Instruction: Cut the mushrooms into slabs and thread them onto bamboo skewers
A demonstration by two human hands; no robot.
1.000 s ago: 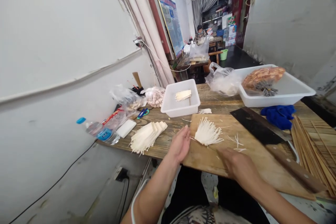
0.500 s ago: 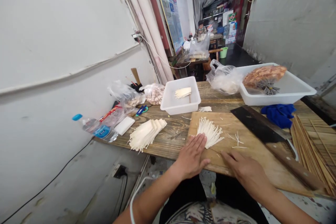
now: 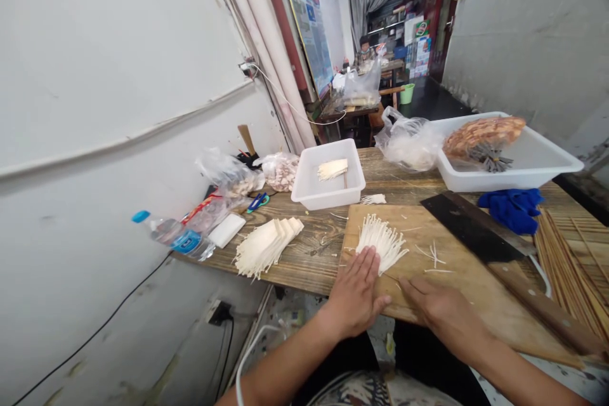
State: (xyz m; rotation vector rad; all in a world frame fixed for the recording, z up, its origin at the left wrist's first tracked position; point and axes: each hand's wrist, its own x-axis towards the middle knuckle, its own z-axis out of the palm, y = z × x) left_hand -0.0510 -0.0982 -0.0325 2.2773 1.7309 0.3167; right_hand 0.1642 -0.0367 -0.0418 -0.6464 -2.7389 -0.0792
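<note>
A fanned bunch of enoki mushrooms (image 3: 384,238) lies on the wooden cutting board (image 3: 457,311). My left hand (image 3: 359,292) is laid flat over its lower end, fingers outstretched and thumb apart. Just right of it, the closed fingers of my right hand (image 3: 440,307) pinch a thin bamboo skewer (image 3: 394,278) pointing at the bunch's base; most of it is hidden. A cleaver (image 3: 480,235) rests on the board's right side, and loose enoki strands (image 3: 434,255) lie between. Left of the board is a stack of sliced enoki bunches (image 3: 269,244).
Behind the board stands a white tray (image 3: 328,200) holding a skewered enoki piece. A larger white tub (image 3: 514,183), a blue cloth (image 3: 511,210) and bamboo skewers (image 3: 564,266) occupy the right. A water bottle (image 3: 178,238) lies at the left edge. Someone sits farther back.
The view has shifted slightly. My left hand has slid a little to the right and nearer to me, and the gap to my right hand is smaller. The enoki bunch stays under the left hand.
</note>
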